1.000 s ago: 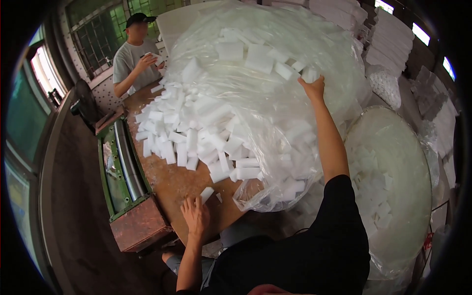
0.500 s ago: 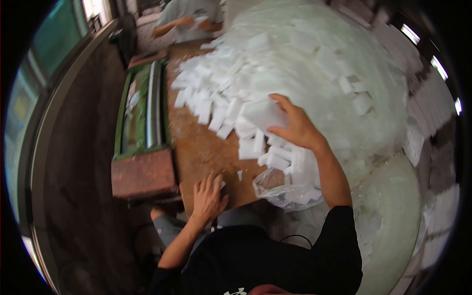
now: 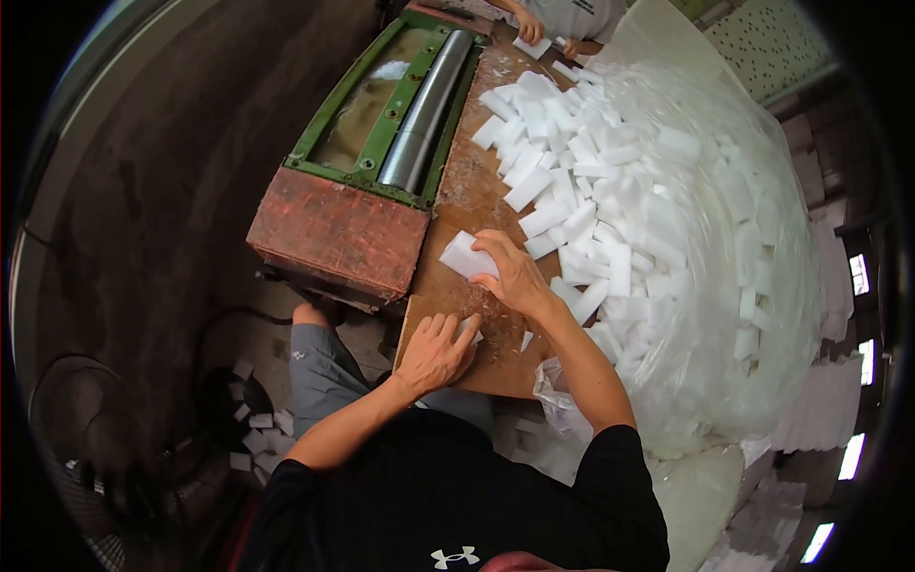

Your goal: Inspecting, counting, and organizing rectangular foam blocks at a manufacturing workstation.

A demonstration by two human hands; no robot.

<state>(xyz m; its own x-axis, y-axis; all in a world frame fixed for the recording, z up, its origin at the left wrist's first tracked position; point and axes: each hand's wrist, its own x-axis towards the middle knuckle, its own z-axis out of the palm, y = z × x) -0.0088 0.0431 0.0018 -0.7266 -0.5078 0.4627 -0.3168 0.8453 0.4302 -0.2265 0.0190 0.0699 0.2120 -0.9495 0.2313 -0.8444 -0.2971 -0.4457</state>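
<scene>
My right hand [image 3: 510, 275] grips a white foam block [image 3: 465, 255] between thumb and fingers, just above the wooden table [image 3: 486, 367]. Closer to my body, my left hand [image 3: 437, 355] rests at the table's near edge with its fingers curled. A small white piece [image 3: 472, 331] shows between its index finger and thumb, mostly covered by them. To the right of my hands lies a large heap of white foam blocks [image 3: 615, 238], spilling from a clear plastic bag [image 3: 710, 334].
A green-framed machine with a metal roller [image 3: 424, 114] and a reddish-brown end block [image 3: 338, 234] stands left of the table. Across the table, another person's hand [image 3: 531, 27] holds a white block. Several white blocks [image 3: 262, 439] lie on the floor at lower left.
My right hand has brought a foam block from the heap leftward, over the bare wood near my left hand. The left hand stays at the table edge. The view has also turned.
</scene>
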